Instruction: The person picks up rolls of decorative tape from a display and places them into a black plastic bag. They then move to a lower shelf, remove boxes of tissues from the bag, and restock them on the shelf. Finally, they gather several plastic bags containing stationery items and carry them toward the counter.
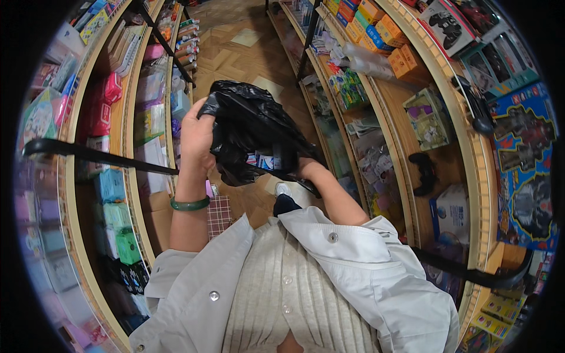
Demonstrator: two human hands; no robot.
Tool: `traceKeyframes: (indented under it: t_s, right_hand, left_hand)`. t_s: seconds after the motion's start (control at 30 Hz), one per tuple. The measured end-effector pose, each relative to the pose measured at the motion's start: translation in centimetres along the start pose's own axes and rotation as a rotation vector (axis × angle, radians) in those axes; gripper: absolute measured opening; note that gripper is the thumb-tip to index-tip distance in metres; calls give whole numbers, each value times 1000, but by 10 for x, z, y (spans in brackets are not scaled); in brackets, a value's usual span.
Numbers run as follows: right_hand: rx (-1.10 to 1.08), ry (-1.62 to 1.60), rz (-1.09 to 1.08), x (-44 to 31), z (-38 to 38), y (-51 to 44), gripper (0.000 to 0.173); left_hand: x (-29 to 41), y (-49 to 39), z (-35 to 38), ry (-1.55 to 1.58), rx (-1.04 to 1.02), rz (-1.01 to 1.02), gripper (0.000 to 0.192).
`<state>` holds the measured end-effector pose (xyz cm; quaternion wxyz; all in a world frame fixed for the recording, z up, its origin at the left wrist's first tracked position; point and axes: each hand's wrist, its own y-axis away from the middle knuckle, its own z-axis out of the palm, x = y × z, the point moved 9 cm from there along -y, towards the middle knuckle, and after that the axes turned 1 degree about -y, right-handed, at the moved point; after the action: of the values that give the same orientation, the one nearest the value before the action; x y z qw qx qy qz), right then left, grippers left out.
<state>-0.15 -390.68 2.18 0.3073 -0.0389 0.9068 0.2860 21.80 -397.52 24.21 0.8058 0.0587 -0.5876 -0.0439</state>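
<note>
A black plastic bag [260, 119] hangs before me between my hands, its mouth facing up toward me. My left hand [197, 130] grips the bag's rim at its left side; a green bangle [190, 204] circles that forearm. Down inside the bag lie several small packages [265, 160] in blue, white and red, partly hidden by the plastic. My right hand [309, 168] is at the bag's lower right edge, its fingers hidden by the plastic, so whether it holds anything cannot be told.
Shelves of goods line both sides of a narrow aisle with a wood-patterned floor [220, 48]. Black metal bars [101, 157] stick out from the shelving. At the right are boxed toys [525, 163] and a black game controller [423, 174]. A plaid item [219, 214] lies low at the left.
</note>
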Motion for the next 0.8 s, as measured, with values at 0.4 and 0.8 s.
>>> traceKeyframes:
  t_s: [0.4, 0.8]
  right_hand:
    - [222, 69, -45, 32, -93, -95, 63]
    - [605, 83, -330, -63, -154, -233, 63]
  left_hand:
    - [-10, -111, 68, -237, -133, -107, 15]
    - [23, -213, 116, -190, -385, -215, 32]
